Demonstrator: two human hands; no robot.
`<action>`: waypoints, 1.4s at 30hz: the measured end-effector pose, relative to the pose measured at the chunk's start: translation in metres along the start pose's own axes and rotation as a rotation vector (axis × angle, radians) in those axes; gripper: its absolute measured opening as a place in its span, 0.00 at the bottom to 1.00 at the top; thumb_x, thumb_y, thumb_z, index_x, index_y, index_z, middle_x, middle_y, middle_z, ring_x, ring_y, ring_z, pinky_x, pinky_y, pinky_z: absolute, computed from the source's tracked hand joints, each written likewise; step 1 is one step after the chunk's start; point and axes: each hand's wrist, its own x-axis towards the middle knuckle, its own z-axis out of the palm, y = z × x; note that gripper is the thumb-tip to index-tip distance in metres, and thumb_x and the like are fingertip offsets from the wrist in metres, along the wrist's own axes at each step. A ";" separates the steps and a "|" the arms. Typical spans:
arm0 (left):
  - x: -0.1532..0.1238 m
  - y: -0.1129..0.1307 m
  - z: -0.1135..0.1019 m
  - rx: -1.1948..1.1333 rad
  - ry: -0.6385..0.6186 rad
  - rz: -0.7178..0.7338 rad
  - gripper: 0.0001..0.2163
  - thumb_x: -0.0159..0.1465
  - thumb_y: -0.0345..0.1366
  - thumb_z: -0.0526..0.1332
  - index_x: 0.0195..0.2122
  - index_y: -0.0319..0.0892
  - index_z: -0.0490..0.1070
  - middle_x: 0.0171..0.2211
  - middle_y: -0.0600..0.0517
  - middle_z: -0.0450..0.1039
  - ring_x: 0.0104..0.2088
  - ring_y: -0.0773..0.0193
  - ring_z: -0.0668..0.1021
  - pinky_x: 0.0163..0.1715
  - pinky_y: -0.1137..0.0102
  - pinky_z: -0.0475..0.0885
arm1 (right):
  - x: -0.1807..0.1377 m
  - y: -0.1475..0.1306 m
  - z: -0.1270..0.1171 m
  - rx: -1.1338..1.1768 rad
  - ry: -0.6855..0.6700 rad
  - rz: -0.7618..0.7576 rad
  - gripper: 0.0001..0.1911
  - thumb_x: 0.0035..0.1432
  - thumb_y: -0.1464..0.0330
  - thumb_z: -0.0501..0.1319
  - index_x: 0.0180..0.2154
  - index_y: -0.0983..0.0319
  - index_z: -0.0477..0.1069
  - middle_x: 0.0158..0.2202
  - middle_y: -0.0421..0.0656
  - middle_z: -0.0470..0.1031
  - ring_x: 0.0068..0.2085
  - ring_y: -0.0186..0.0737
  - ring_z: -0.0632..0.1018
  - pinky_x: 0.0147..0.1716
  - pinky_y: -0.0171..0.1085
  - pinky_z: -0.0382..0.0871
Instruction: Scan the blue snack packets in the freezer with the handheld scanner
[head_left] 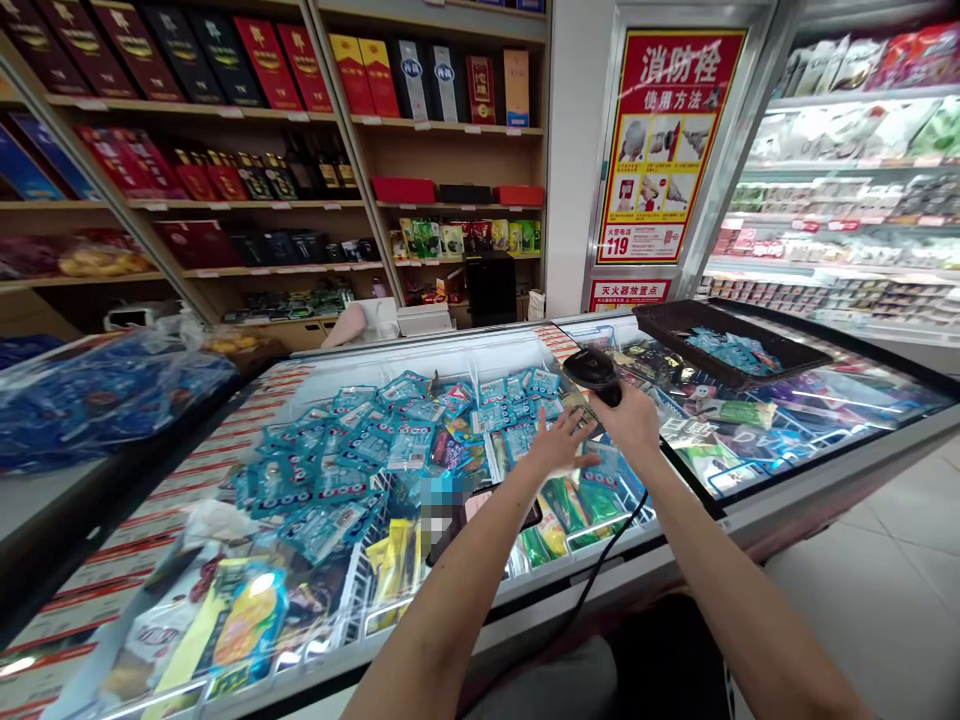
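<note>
My right hand (634, 420) grips a black barcode scanner (592, 372), its cable (600, 565) trailing down toward me. It hovers over an open chest freezer (570, 585) filled with several light blue ice-cream packets (352, 450). My left hand (559, 440) reaches out beside the right one with its fingers spread, just above the blue packets and green wrapped bars (570, 505). It holds nothing.
A dark tray (720, 345) with blue packets rests on the freezer's glass lid at the right. A plastic bag of blue packets (97, 395) lies at left. Shelves of boxed bottles (225, 110) stand behind, a chilled cabinet (847, 200) at right. Tiled floor (892, 570) lies lower right.
</note>
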 end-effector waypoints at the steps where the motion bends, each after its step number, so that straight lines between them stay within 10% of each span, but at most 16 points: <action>1: -0.004 -0.010 -0.002 0.014 0.023 -0.046 0.29 0.63 0.56 0.44 0.64 0.55 0.46 0.67 0.49 0.44 0.67 0.50 0.44 0.57 0.36 0.31 | -0.001 -0.002 0.001 -0.001 0.001 -0.007 0.21 0.56 0.53 0.53 0.39 0.60 0.73 0.35 0.48 0.78 0.39 0.48 0.77 0.33 0.37 0.62; 17: -0.041 -0.069 -0.014 -0.025 0.270 -0.266 0.18 0.67 0.41 0.45 0.56 0.50 0.63 0.60 0.50 0.60 0.62 0.56 0.58 0.59 0.51 0.55 | -0.022 -0.016 0.031 -0.182 -0.090 -0.128 0.21 0.57 0.55 0.53 0.44 0.62 0.71 0.34 0.48 0.77 0.38 0.47 0.78 0.33 0.36 0.62; 23: -0.072 -0.115 -0.022 -0.006 0.378 -0.628 0.20 0.65 0.41 0.51 0.56 0.37 0.63 0.58 0.37 0.61 0.60 0.50 0.63 0.55 0.56 0.61 | -0.022 -0.020 0.040 -0.201 -0.116 -0.193 0.20 0.57 0.55 0.53 0.44 0.61 0.70 0.35 0.48 0.77 0.38 0.45 0.77 0.33 0.36 0.62; 33: -0.085 -0.154 -0.023 -0.115 0.201 -0.516 0.21 0.62 0.45 0.57 0.54 0.42 0.65 0.56 0.40 0.65 0.58 0.49 0.66 0.54 0.54 0.61 | -0.017 -0.043 0.071 -0.286 -0.205 -0.476 0.18 0.57 0.58 0.57 0.46 0.60 0.69 0.39 0.47 0.77 0.41 0.44 0.77 0.35 0.35 0.63; 38: -0.086 -0.162 -0.031 -0.134 0.288 -0.595 0.27 0.49 0.46 0.67 0.49 0.40 0.69 0.50 0.38 0.69 0.54 0.42 0.67 0.52 0.52 0.61 | -0.002 -0.045 0.084 -0.286 -0.186 -0.552 0.18 0.58 0.59 0.55 0.47 0.60 0.69 0.39 0.47 0.77 0.42 0.45 0.76 0.36 0.36 0.62; 42: -0.096 -0.168 -0.032 -0.202 0.401 -0.667 0.19 0.58 0.46 0.59 0.46 0.39 0.69 0.45 0.41 0.71 0.48 0.51 0.72 0.48 0.60 0.66 | 0.007 -0.053 0.091 -0.251 -0.197 -0.545 0.18 0.58 0.58 0.55 0.47 0.60 0.68 0.41 0.48 0.76 0.42 0.45 0.76 0.36 0.36 0.62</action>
